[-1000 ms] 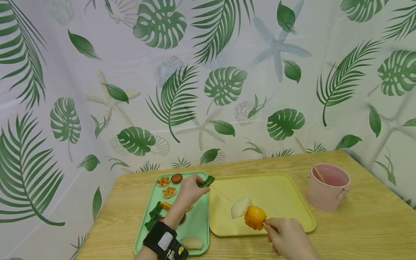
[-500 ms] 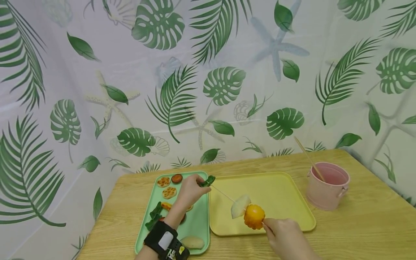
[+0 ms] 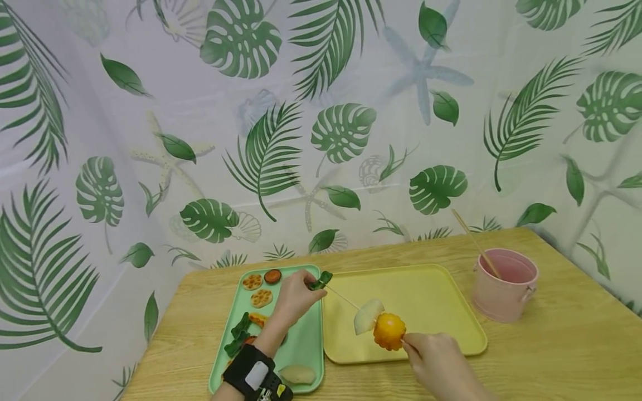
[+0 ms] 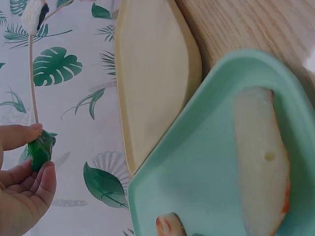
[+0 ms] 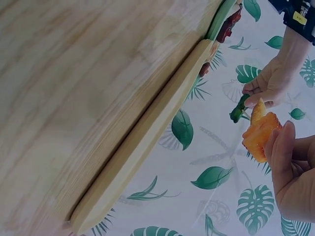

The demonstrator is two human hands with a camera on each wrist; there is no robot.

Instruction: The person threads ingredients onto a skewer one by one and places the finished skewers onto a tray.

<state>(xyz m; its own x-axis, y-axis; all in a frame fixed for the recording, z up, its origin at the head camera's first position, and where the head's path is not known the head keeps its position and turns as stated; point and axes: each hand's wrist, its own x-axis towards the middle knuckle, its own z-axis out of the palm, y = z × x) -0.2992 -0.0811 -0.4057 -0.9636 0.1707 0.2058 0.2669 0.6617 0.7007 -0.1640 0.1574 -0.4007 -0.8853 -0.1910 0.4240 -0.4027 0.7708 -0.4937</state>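
Note:
A thin skewer [image 3: 343, 297] slants above the yellow tray. It runs through a pale wedge-shaped food piece [image 3: 368, 316] and a scalloped orange food piece [image 3: 389, 331]. At its upper-left tip my left hand [image 3: 296, 298] pinches a dark green leafy piece [image 4: 42, 149] between thumb and fingers. The skewer's tip meets that leafy piece in the left wrist view; how deep it goes is hidden. My right hand [image 3: 436, 356] pinches the skewer's lower end, just beside the orange piece. In the right wrist view the orange piece [image 5: 262, 136] partly hides the skewer.
A mint-green tray [image 3: 306, 345] at left bears several food pieces, including a long pale piece [image 3: 297, 374] and dark green leaves [image 3: 239, 334]. The yellow tray [image 3: 426, 301] adjoins it. At right stands a pink bucket [image 3: 504, 295] with a wooden stick [image 3: 471, 236] leaning inside.
My right hand, with the orange and pale pieces on the skewer, has shifted slightly left and up. My left hand keeps its pinch on the leafy piece, almost still.

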